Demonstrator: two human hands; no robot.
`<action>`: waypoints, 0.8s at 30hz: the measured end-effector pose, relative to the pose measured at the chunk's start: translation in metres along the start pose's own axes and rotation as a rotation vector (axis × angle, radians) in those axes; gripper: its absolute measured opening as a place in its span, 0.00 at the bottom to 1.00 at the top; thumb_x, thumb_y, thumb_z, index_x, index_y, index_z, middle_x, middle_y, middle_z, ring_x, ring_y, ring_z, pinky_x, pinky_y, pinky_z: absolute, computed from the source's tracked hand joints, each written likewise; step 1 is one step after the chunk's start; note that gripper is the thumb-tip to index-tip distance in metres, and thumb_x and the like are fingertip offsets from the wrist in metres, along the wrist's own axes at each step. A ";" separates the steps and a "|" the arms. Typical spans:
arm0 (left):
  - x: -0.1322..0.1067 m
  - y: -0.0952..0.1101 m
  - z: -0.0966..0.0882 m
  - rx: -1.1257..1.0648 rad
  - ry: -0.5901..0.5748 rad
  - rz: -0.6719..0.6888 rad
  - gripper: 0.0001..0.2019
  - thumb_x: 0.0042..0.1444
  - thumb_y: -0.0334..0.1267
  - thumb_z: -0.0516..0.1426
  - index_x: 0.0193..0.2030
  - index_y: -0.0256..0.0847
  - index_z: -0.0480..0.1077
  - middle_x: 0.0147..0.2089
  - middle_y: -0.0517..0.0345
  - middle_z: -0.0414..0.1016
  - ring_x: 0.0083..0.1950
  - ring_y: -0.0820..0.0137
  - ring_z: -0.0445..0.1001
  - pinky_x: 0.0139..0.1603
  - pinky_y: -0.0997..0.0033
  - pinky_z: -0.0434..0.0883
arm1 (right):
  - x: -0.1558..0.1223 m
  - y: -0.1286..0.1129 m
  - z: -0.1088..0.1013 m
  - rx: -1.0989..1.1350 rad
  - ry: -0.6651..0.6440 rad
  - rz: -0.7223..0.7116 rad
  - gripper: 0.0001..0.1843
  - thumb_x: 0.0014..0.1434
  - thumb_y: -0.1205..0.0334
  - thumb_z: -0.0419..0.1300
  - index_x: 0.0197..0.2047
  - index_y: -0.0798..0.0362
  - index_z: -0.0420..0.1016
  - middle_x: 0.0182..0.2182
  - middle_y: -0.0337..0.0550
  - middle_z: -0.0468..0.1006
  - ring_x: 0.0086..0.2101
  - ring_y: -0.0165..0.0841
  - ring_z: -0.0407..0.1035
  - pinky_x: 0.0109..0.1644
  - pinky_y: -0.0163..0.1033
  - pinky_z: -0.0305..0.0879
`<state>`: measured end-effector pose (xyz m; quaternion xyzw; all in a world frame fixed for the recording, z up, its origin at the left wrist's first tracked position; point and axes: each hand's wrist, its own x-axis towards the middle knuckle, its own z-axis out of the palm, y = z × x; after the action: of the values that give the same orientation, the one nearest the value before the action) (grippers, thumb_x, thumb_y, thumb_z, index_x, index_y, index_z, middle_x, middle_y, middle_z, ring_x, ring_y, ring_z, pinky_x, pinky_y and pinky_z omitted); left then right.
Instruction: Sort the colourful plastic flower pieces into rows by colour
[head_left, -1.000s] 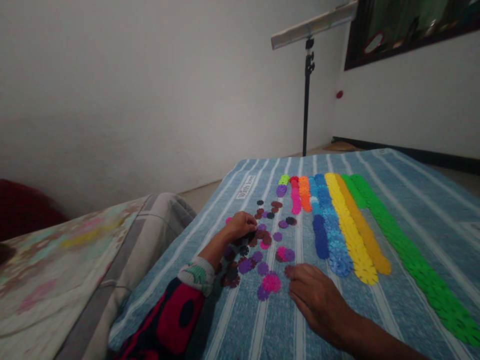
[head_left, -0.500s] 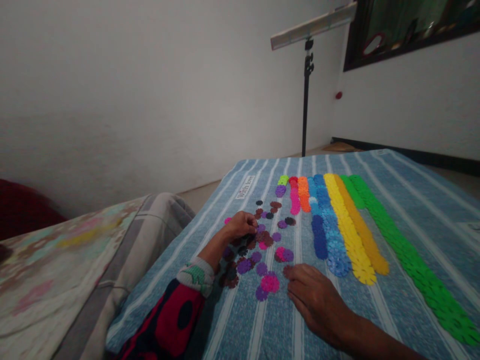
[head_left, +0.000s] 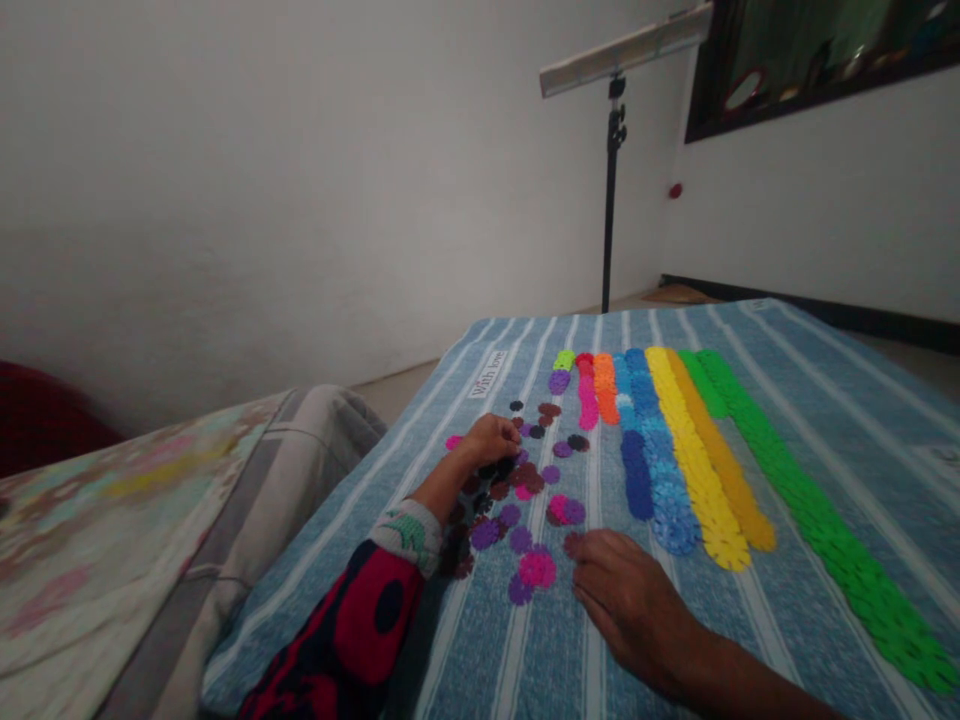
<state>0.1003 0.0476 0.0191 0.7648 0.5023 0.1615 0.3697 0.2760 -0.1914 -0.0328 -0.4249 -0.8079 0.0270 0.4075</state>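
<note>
The right hand (head_left: 630,605) is pinching a brown disc (head_left: 572,543) at its fingertips, the disc sitting at ten o'clock from the knuckles. The brown disc is showing a round, flat, dull face, the fingers covering part of its edge. The left hand (head_left: 491,440), between ten and eleven o'clock from the right, is curling its fingers low over the loose discs (head_left: 525,478); whether it is gripping one cannot be told. The loose discs are lying scattered, some overlapping, in black, brown, purple and pink, several showing notched rims. A yellow row (head_left: 691,455) of overlapping discs is running at one o'clock from the right hand, a green row (head_left: 821,535) between two and three. All are resting on a striped blue cloth (head_left: 555,650).
</note>
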 end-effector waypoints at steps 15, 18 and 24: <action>-0.004 0.006 -0.005 0.026 -0.142 0.002 0.09 0.31 0.33 0.64 0.20 0.38 0.68 0.17 0.69 0.64 0.22 0.78 0.61 0.25 0.77 0.58 | 0.001 -0.001 0.001 0.004 0.010 0.012 0.10 0.60 0.76 0.52 0.32 0.54 0.69 0.39 0.47 0.76 0.41 0.37 0.69 0.46 0.44 0.68; 0.000 0.008 -0.006 -0.107 -0.183 -0.003 0.09 0.32 0.33 0.65 0.19 0.37 0.67 0.16 0.68 0.64 0.20 0.80 0.60 0.23 0.78 0.57 | 0.001 -0.001 0.002 0.008 0.016 0.004 0.10 0.60 0.76 0.52 0.32 0.54 0.69 0.39 0.47 0.76 0.40 0.37 0.69 0.45 0.44 0.68; 0.030 0.036 0.001 -0.188 0.020 0.009 0.08 0.38 0.31 0.65 0.23 0.36 0.68 0.17 0.66 0.67 0.18 0.79 0.63 0.21 0.78 0.59 | 0.005 -0.002 0.000 -0.015 0.055 -0.038 0.10 0.60 0.75 0.51 0.32 0.53 0.68 0.37 0.47 0.75 0.39 0.37 0.69 0.43 0.42 0.68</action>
<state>0.1372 0.0657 0.0413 0.7272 0.4853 0.2171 0.4342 0.2734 -0.1892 -0.0292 -0.4132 -0.8044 0.0014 0.4269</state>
